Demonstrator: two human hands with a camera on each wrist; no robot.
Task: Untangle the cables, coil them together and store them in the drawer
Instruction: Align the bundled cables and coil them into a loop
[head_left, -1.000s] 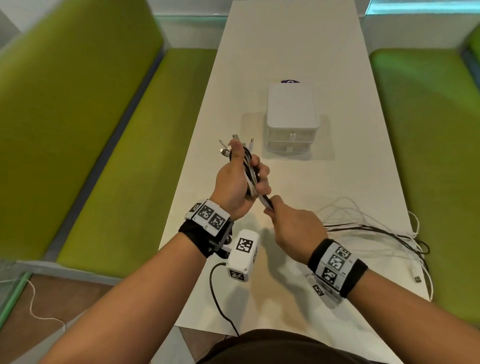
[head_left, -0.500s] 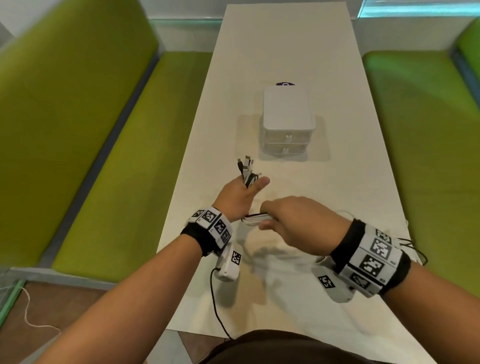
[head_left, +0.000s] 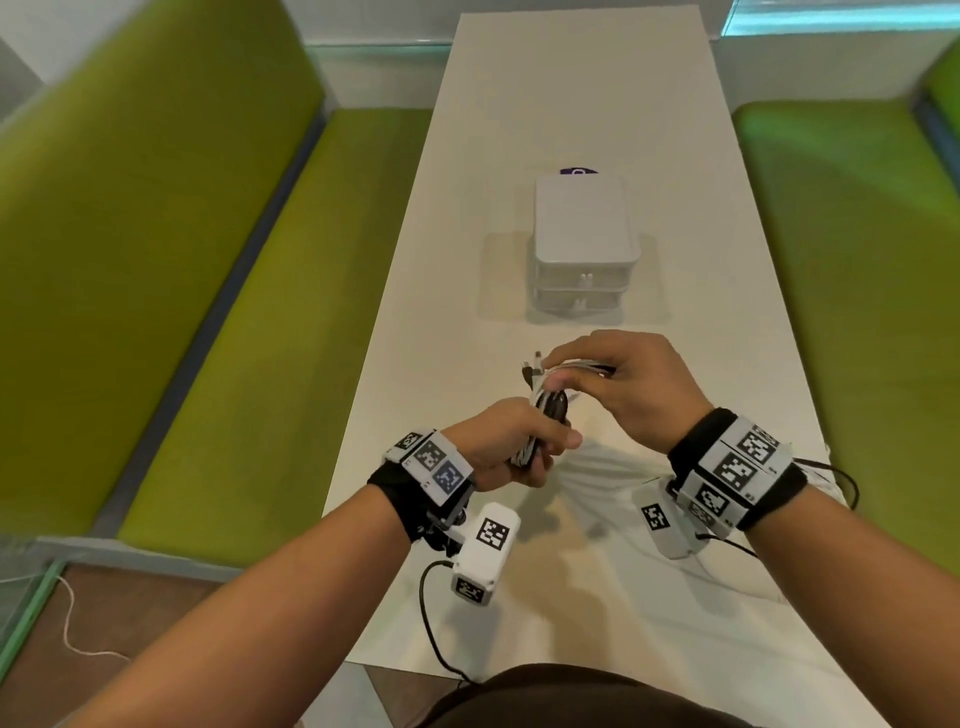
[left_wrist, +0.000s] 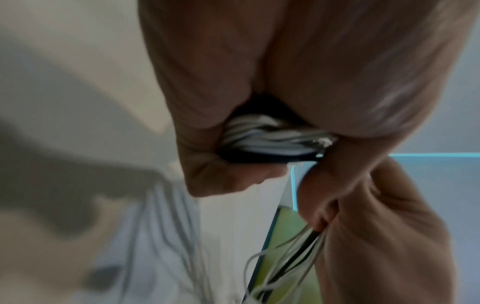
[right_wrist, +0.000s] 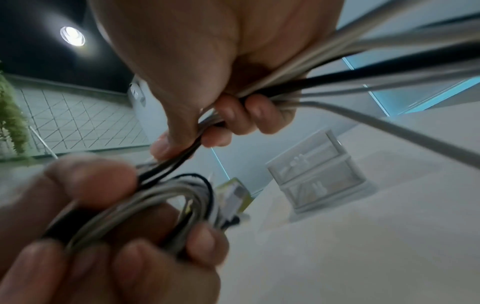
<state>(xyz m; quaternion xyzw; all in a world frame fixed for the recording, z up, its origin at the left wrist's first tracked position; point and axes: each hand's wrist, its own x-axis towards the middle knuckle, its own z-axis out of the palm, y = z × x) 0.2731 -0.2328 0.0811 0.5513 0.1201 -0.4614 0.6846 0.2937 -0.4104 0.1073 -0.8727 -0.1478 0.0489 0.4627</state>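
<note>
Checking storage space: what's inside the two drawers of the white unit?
Both drawers of the drawer unit are closed. Through the translucent fronts only their small handles and faint pale shapes show; the contents cannot be told, and the head view shows nothing more.

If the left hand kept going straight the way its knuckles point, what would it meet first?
Probably the right hand, which pinches the loose black and white cable strands just beyond the left hand's coil; past it stands the small white plastic drawer unit. Depth is unclear.

White and black cables (head_left: 545, 410) are seen above a cream-white table (head_left: 571, 104), on which a pale white drawer unit (head_left: 584, 228) is set, flanked by yellow-green benches (head_left: 249, 312), while black-and-white checked markers are borne by black wristbands (head_left: 737, 467).
</note>
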